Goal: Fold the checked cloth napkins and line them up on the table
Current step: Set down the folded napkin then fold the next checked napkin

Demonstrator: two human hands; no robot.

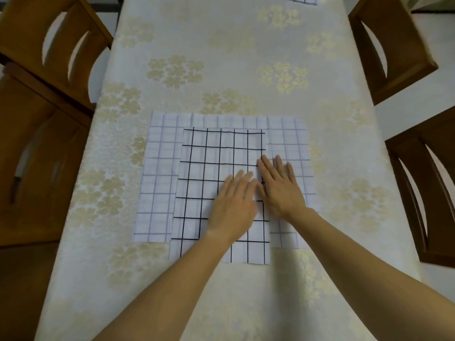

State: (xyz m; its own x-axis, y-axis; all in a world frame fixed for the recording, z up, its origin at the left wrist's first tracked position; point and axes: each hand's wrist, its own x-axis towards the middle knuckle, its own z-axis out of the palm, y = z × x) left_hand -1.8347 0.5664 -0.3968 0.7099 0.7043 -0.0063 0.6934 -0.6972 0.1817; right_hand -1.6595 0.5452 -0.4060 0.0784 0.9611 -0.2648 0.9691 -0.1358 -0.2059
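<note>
Napkins (157, 173) on floral-clothed table (221, 45)

A home dining room: a long surface (234, 57) draped in a cream tablecloth with gold flower clusters, flanked by wooden dining chairs with curved slatted backs on its left (49, 40) and right (391, 45).

Head camera looks steeply down, close over the table (221, 40).
</note>
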